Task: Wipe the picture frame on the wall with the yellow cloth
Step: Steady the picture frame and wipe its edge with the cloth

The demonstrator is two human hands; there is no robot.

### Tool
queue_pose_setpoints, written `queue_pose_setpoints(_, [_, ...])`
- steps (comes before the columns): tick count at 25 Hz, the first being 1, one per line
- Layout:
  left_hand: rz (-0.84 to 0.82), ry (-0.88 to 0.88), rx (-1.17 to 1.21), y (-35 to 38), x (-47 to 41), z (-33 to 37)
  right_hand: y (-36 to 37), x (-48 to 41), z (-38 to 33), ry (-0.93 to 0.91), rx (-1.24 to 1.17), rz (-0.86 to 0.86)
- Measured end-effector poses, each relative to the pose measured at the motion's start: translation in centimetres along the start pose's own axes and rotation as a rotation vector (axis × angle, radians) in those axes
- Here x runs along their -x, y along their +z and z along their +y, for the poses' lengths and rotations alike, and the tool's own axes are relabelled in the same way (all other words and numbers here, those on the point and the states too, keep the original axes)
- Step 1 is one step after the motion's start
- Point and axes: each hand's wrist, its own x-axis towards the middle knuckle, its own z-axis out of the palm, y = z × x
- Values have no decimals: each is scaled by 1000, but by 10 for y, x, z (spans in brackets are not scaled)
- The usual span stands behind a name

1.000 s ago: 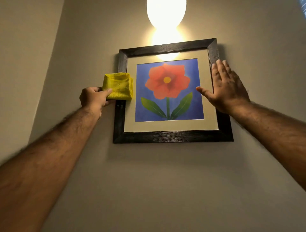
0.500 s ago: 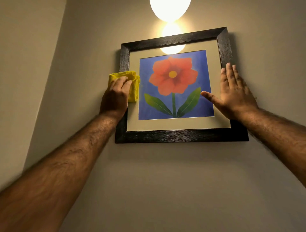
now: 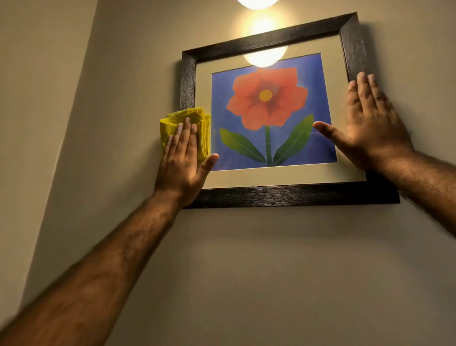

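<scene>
Yellow cloth, folded into a thick pad, lies pressed against the left side of the picture frame, covering part of the dark left rail and the pale mat beside it. The left hand lies flat on top of the cloth, fingers straight and close together pointing upward, thumb spread out to the right so its tip reaches the edge of the blue print; the cloth is pinned under the palm rather than gripped in a fist. Above the fingertips the folded edge of the cloth shows, and to the left of the hand a rolled fold bulges past the frame's outer edge.

Across the print, well apart from the left hand, the right hand lies open and flat against the right rail and mat, fingers together pointing up, thumb stretched left onto the glass near the green leaf. Between the two hands is the print, a red flower on blue. The frame hangs on a beige wall. Above both hands a lit lamp glows, and its reflection shines in the glass near the frame's upper rail.
</scene>
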Motion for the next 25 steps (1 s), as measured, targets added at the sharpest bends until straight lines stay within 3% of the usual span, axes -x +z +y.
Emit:
queue_pose_setpoints(6, [-90, -63, 30, -22, -128, -10, 2, 1, 1, -4, 16, 19])
queue_pose_setpoints(9, [-109, -61, 52, -25, -144, -13, 1, 1, 2, -2, 30, 27])
queue_pose_setpoints(21, [-73, -10, 78, 1, 60, 4, -4, 0, 1, 0, 31, -1])
queue_pose_setpoints(25, [-64, 0, 75, 4, 79, 3, -1, 0, 2, 1, 28, 11])
